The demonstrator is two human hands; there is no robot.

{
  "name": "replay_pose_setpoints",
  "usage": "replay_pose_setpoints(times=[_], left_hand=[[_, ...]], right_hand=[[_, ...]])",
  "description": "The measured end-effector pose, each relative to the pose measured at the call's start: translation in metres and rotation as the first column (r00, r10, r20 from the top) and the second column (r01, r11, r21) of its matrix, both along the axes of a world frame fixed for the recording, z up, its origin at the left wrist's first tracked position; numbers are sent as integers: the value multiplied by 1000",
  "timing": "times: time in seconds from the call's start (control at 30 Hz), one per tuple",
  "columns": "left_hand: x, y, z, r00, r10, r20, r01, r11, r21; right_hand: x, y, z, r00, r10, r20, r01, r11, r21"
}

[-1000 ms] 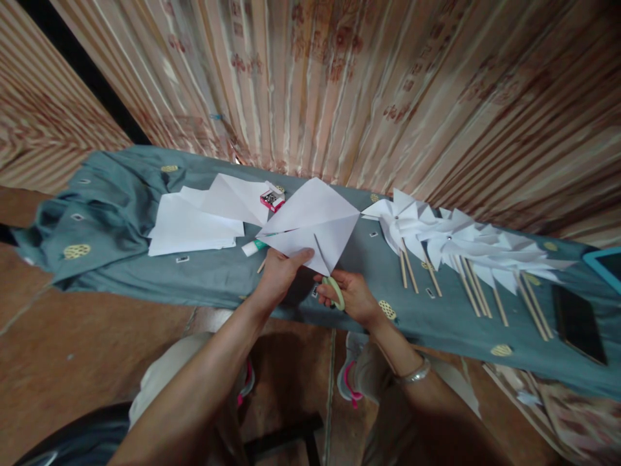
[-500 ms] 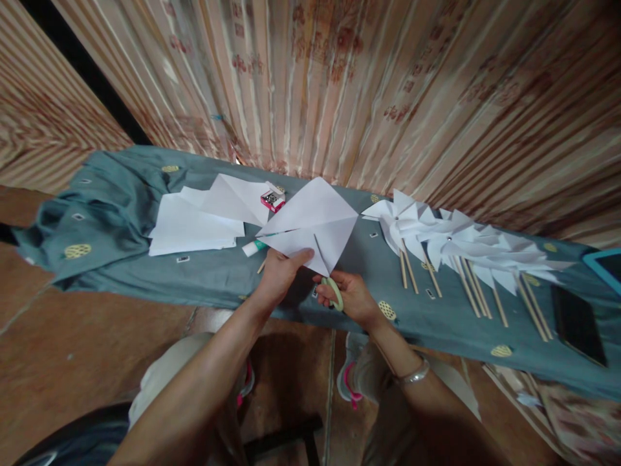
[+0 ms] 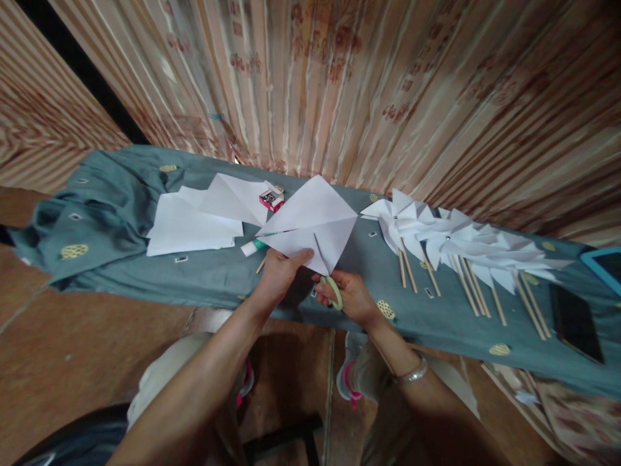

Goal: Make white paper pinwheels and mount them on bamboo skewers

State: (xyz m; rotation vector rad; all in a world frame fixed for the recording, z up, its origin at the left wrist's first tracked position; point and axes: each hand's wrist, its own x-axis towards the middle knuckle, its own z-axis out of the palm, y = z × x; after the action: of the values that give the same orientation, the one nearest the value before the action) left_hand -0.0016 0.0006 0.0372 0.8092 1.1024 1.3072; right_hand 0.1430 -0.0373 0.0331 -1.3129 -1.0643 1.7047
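A square sheet of white paper (image 3: 323, 204) is held up in front of me, one corner pointing down toward my right hand. My left hand (image 3: 281, 268) pinches its lower left part, thumb on top. In my right hand (image 3: 349, 294) are scissors with pale green handles (image 3: 334, 292). One dark blade lies over the paper near its lower corner; the other is hidden. A slit runs in from the sheet's left corner. Behind that corner, a white and green tube (image 3: 253, 246) and the end of a wooden stick (image 3: 261, 265) show partly.
White paper sheets (image 3: 194, 223) lie at left. A small pink box (image 3: 270, 199) stands behind the held paper. Paper pinwheels (image 3: 449, 241) on wooden sticks (image 3: 468, 285) lie at right, near a dark phone (image 3: 576, 322) and a blue-edged device (image 3: 601, 265). A curtain (image 3: 310, 84) hangs behind the cloth-covered table (image 3: 204, 278).
Both hands, the paper and the scissors keep nearly the same position. The whole view has shifted very slightly.
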Motion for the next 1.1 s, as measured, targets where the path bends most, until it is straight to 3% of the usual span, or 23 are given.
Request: replay_pose_setpoints(times=[0.5,0.77,0.97,1.03,1.1], left_hand=[[-2,0,0,1000,-5,-19,5,1000,25],[-10,6,5,998,21,58,-23,999,30],[-28,14,17,971,69,228,-79,996,33],[-33,14,20,972,60,229,-62,998,2],[-34,13,21,980,33,196,-25,999,-43]], right_hand=[[-1,-1,1,999,35,39,-36,999,18],[7,-4,0,965,244,97,-249,968,43],[52,-7,20,892,432,135,-430,902,-46],[67,-7,25,902,410,132,-412,911,-18],[75,-6,26,955,270,121,-278,959,55]])
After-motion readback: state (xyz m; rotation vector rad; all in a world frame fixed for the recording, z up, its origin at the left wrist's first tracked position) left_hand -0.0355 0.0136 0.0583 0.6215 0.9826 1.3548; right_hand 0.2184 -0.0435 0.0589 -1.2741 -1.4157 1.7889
